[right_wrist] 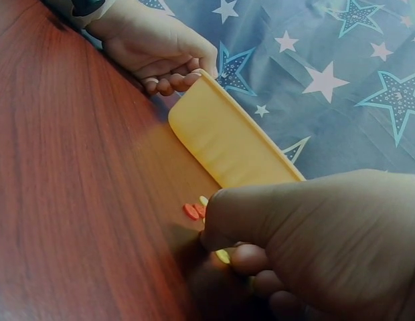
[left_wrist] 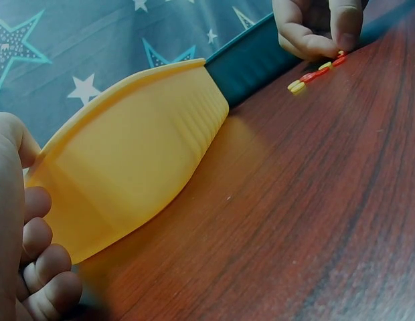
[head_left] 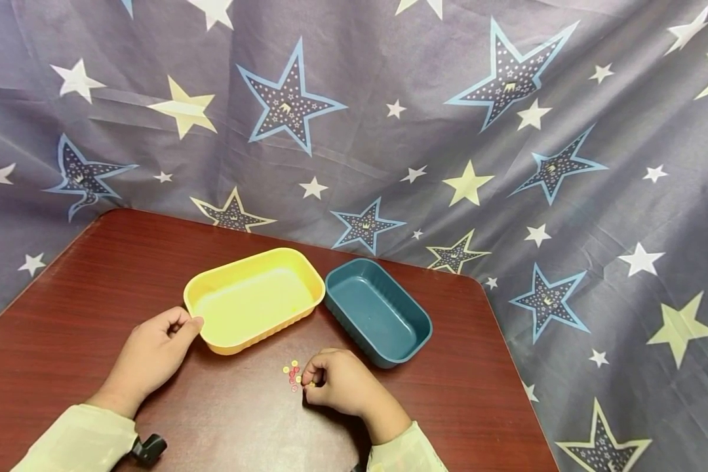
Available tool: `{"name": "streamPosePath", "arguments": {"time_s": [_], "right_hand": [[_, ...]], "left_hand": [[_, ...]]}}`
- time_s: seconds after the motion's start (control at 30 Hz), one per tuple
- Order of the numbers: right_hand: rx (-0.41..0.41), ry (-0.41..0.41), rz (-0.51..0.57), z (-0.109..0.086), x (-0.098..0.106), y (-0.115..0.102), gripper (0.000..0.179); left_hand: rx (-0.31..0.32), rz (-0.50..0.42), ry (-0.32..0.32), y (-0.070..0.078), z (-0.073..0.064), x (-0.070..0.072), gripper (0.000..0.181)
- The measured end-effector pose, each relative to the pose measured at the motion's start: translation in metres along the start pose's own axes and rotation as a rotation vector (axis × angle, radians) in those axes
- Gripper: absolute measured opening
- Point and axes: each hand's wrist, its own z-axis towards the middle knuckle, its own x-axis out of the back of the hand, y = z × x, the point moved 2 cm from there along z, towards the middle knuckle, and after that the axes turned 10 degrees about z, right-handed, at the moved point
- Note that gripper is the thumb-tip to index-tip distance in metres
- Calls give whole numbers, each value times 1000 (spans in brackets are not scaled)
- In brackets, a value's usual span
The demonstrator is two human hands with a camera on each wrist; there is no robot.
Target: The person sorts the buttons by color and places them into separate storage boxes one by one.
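Note:
My left hand (head_left: 156, 351) pinches the near left corner of the yellow basin (head_left: 212, 344) by its rim, thumb and forefinger over the edge. In the right wrist view that same grip shows at the basin's end, the other fingers loosely bent below. My right hand (head_left: 345, 387) is low over the table, thumb and forefinger bent together around a small yellow button (right_wrist: 223, 256). Just left of its fingertips lies a loose cluster of small red buttons (head_left: 292, 375) and yellow buttons (head_left: 286, 370). In the left wrist view, several of these buttons (left_wrist: 308, 77) form an uneven line beside the right fingertips.
A dark teal basin (head_left: 377, 311) stands right of the yellow one, close against its corner and behind my right hand. Both sit on a reddish-brown wooden table (head_left: 224, 419). A grey cloth with stars (head_left: 366, 170) hangs along the table's back and right edges.

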Motion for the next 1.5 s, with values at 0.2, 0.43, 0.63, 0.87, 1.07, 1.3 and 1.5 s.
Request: {"name": "streamPosePath", "arguments": {"time_s": [0.2,0.43,0.63,0.87,1.07,1.3,1.5], "right_hand": [[4,4,-10,0,-1,0,18],[13,9,-16,1,-3,0,19],[-13,16,-38,0,-3,-1,19],[-38,18,-63,0,-4,-2,20],[-17,19,-77,0,-4,-4,20],[34,7,-91,1,-2,-6,21],[58,-16,-105,1,-2,-10,22]], "left_hand": [[0,4,1,0,0,0,31],[-2,0,3,1,0,1,31],[-7,-6,8,1,0,1,30],[-10,-3,12,-1,1,-1,28],[-10,0,15,-2,1,-2,28],[-15,-7,14,0,0,-1,29],[-16,-11,11,1,-1,1,32]]}}
